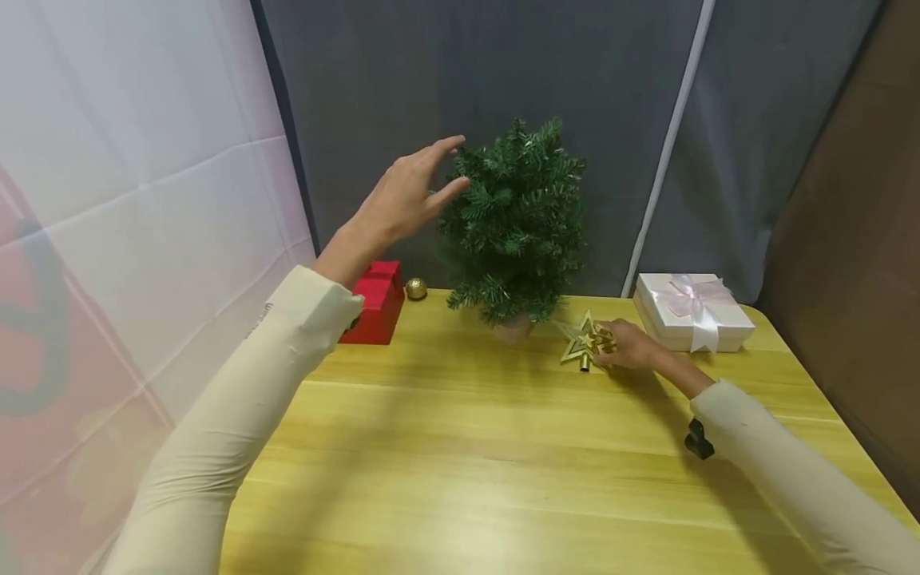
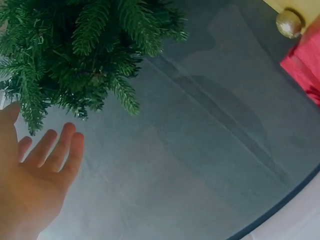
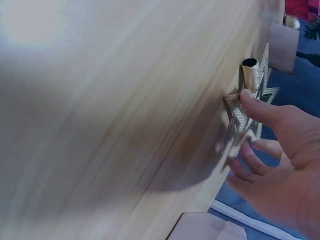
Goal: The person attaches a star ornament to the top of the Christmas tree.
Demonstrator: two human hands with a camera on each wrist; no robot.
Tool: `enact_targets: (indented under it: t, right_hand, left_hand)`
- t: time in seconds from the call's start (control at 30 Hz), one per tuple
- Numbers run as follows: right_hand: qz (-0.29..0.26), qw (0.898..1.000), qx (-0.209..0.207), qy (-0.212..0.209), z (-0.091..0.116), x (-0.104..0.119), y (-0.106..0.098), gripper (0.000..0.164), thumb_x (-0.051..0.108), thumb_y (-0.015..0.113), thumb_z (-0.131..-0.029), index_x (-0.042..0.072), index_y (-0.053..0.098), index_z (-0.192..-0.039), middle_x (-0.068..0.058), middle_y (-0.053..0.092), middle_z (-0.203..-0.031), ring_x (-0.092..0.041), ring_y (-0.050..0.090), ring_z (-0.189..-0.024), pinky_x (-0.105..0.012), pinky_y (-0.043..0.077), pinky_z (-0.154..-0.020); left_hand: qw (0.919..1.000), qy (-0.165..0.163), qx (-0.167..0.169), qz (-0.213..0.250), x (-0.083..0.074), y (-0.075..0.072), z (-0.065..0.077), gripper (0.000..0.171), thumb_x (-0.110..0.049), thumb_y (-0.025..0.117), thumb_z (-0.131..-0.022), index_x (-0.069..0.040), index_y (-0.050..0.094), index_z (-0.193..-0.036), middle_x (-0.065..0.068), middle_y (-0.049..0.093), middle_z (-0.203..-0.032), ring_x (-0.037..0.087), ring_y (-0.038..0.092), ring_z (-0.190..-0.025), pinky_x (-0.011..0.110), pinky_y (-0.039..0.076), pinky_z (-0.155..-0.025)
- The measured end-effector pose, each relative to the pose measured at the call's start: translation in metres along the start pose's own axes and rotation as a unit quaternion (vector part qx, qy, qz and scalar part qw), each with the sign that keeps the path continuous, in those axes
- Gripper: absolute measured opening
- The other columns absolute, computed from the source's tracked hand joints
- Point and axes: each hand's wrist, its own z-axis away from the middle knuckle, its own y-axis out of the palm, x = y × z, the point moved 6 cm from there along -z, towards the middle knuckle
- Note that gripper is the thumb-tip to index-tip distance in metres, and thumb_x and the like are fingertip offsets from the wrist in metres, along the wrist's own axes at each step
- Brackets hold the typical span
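Observation:
A small green Christmas tree (image 1: 513,216) stands upright at the back of the table in a pale base (image 1: 513,330). My left hand (image 1: 406,196) is raised at the tree's upper left side, with fingers stretched out and nothing held. In the left wrist view its fingertips are close to the lower branches (image 2: 90,50). With my right hand (image 1: 627,345) I pinch a gold star tree topper (image 1: 584,342) low over the table, right of the tree base. The thumb lies on the star's edge near its hollow gold tube (image 3: 251,75), while the other fingers curl behind.
A red gift box (image 1: 381,307) and a gold ball ornament (image 1: 416,289) sit at the back left. At the back right is a white gift box (image 1: 693,315) with a pale ribbon bow. Grey cloth (image 1: 374,96) hangs behind the wooden table (image 1: 460,455).

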Motion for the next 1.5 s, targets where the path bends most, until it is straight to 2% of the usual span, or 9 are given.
enact_targets:
  t: [0.17, 0.43, 0.63, 0.73, 0.8, 0.9, 1.03, 1.27, 1.5]
  right_hand:
    - [-0.006, 0.999, -0.032, 0.021, 0.001, -0.003, 0.000, 0.087, 0.017, 0.090, -0.082, -0.019, 0.043, -0.146, -0.039, 0.057, -0.120, -0.048, 0.058, -0.108, -0.060, 0.051, -0.092]
    - [-0.049, 0.994, -0.086, -0.043, 0.008, -0.001, -0.011, 0.074, 0.004, 0.091, -0.078, -0.021, 0.052, -0.136, -0.037, 0.066, -0.115, -0.052, 0.065, -0.105, -0.061, 0.054, -0.091]
    - [-0.099, 0.989, -0.096, -0.053, 0.013, -0.003, -0.018, 0.062, -0.005, 0.079, -0.088, -0.014, 0.051, -0.142, -0.041, 0.058, -0.132, -0.057, 0.062, -0.112, -0.059, 0.058, -0.089]
    - [-0.096, 0.988, -0.108, -0.055, 0.014, -0.001, -0.024, 0.054, -0.007, 0.075, -0.091, -0.011, 0.054, -0.141, -0.040, 0.060, -0.128, -0.056, 0.065, -0.108, -0.058, 0.059, -0.087]
    - [-0.083, 0.988, -0.118, -0.061, 0.016, 0.001, -0.029, 0.049, -0.007, 0.074, -0.092, -0.010, 0.058, -0.138, -0.037, 0.066, -0.120, -0.052, 0.070, -0.101, -0.057, 0.060, -0.083]
    - [-0.071, 0.987, -0.128, -0.068, 0.017, 0.003, -0.037, 0.044, -0.007, 0.074, -0.092, -0.006, 0.063, -0.135, -0.030, 0.074, -0.103, -0.043, 0.076, -0.086, -0.042, 0.062, -0.066]
    - [-0.069, 0.986, -0.139, -0.064, 0.018, 0.001, -0.047, 0.042, -0.006, 0.074, -0.092, -0.003, 0.066, -0.133, -0.024, 0.077, -0.096, -0.036, 0.077, -0.077, -0.025, 0.049, -0.052]
    - [-0.067, 0.986, -0.147, -0.032, 0.020, -0.003, -0.070, 0.039, -0.005, 0.074, -0.093, -0.002, 0.069, -0.132, -0.024, 0.077, -0.101, -0.038, 0.077, -0.087, -0.024, 0.057, -0.065]
    - [-0.048, 0.987, -0.149, -0.021, 0.024, 0.004, -0.104, 0.041, -0.002, 0.071, -0.096, 0.004, 0.068, -0.137, -0.024, 0.077, -0.103, -0.040, 0.077, -0.088, -0.025, 0.041, -0.050]
  left_hand:
    - [0.9988, 0.013, -0.007, 0.046, 0.000, 0.005, 0.000, 0.063, -0.032, 0.064, -0.106, -0.016, 0.039, -0.161, 0.012, 0.056, -0.151, 0.024, 0.069, -0.091, 0.040, 0.055, -0.082]
    - [0.9930, 0.011, -0.040, 0.111, 0.004, 0.011, 0.000, 0.060, -0.021, 0.069, -0.102, -0.018, 0.046, -0.157, 0.012, 0.062, -0.145, 0.026, 0.071, -0.097, 0.037, 0.054, -0.080]
    - [0.9808, -0.024, -0.063, 0.183, 0.007, 0.015, 0.002, 0.057, -0.014, 0.074, -0.098, -0.020, 0.053, -0.151, 0.007, 0.066, -0.141, 0.020, 0.076, -0.102, 0.034, 0.060, -0.083]
    - [0.9745, -0.038, -0.070, 0.210, 0.010, 0.017, 0.003, 0.056, -0.013, 0.075, -0.097, -0.020, 0.056, -0.150, 0.005, 0.068, -0.139, 0.019, 0.077, -0.090, 0.033, 0.062, -0.081]
    - [0.9725, -0.045, -0.072, 0.217, 0.012, 0.018, 0.003, 0.056, -0.013, 0.076, -0.096, -0.021, 0.057, -0.148, 0.005, 0.069, -0.137, 0.018, 0.077, -0.088, 0.031, 0.062, -0.081]
    - [0.9712, -0.050, -0.072, 0.221, 0.013, 0.018, 0.004, 0.055, -0.014, 0.077, -0.096, -0.021, 0.058, -0.147, 0.004, 0.070, -0.135, 0.016, 0.077, -0.086, 0.030, 0.062, -0.080]
    - [0.9704, -0.049, -0.074, 0.224, 0.013, 0.017, 0.004, 0.055, -0.014, 0.077, -0.095, -0.022, 0.059, -0.146, 0.003, 0.071, -0.134, 0.015, 0.076, -0.084, 0.030, 0.062, -0.079]
    - [0.9708, -0.052, -0.073, 0.223, 0.015, 0.017, 0.004, 0.056, -0.014, 0.077, -0.095, -0.023, 0.059, -0.147, 0.003, 0.071, -0.134, 0.014, 0.077, -0.083, 0.030, 0.062, -0.079]
    - [0.9721, -0.052, -0.068, 0.218, 0.015, 0.017, 0.003, 0.056, -0.014, 0.077, -0.095, -0.023, 0.058, -0.148, 0.002, 0.069, -0.136, 0.015, 0.077, -0.084, 0.029, 0.062, -0.078]
